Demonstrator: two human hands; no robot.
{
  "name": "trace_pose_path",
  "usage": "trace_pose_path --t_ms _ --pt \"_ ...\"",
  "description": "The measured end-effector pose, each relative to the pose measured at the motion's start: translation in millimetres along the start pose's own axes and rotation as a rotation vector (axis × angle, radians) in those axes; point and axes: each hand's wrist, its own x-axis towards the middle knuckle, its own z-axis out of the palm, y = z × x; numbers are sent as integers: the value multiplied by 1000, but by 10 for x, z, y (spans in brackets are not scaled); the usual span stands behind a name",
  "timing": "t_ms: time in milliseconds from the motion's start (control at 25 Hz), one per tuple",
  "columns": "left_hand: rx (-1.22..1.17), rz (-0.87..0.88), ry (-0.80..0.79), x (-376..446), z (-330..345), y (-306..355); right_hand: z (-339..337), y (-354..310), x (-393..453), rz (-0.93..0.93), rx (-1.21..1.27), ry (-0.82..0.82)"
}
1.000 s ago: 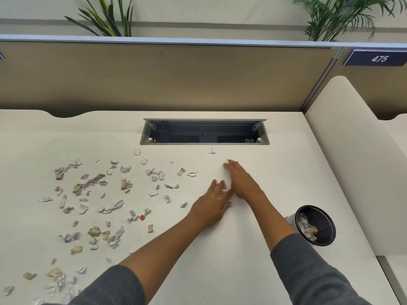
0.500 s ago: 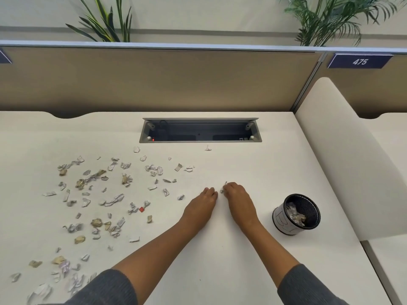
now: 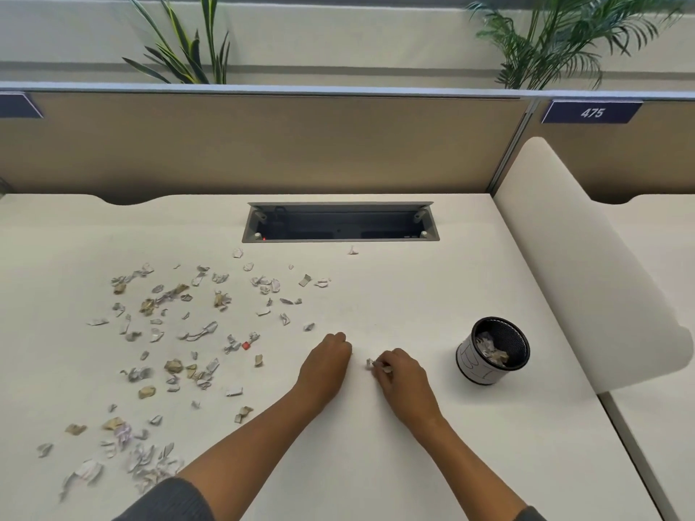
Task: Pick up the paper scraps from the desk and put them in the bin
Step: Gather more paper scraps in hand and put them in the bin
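Observation:
Several white and tan paper scraps [image 3: 195,334] lie scattered over the left half of the white desk [image 3: 376,445]. My right hand [image 3: 400,374] sits at the desk's middle with its fingers curled, pinching small white scraps [image 3: 370,363] at the fingertips. My left hand [image 3: 326,364] lies just to its left, fingers curled under; whether it holds any scrap is hidden. A small black mesh bin [image 3: 492,351] with a white band stands to the right of my right hand, with crumpled paper inside.
A grey cable tray opening [image 3: 340,221] is cut into the desk at the back, with one lone scrap [image 3: 352,250] before it. A white curved divider [image 3: 586,265] borders the desk on the right. A tan partition [image 3: 263,144] closes the back.
Both hands have drawn back from the far middle of the desk toward me. The fingers went from stretched flat to curled, and my right hand now pinches scraps.

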Motion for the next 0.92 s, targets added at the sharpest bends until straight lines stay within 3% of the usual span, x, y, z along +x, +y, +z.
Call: trace_pose_path --t_ms 200,320,480,640,920 --pt "-153 -88 18 -40 4 -35 -229 -8 -119 114 156 33" --pt "-278 -162 10 -67 -5 4 -462 4 -208 141 285 147" --pt "-688 -334 -5 -23 -197 158 -912 66 -285 143 429 315" --pt "-876 -451 4 112 -564 237 -1409 243 -276 176 345 519" --pt "-1024 -234 -119 293 -860 943 -1586 463 -228 264 250 391"
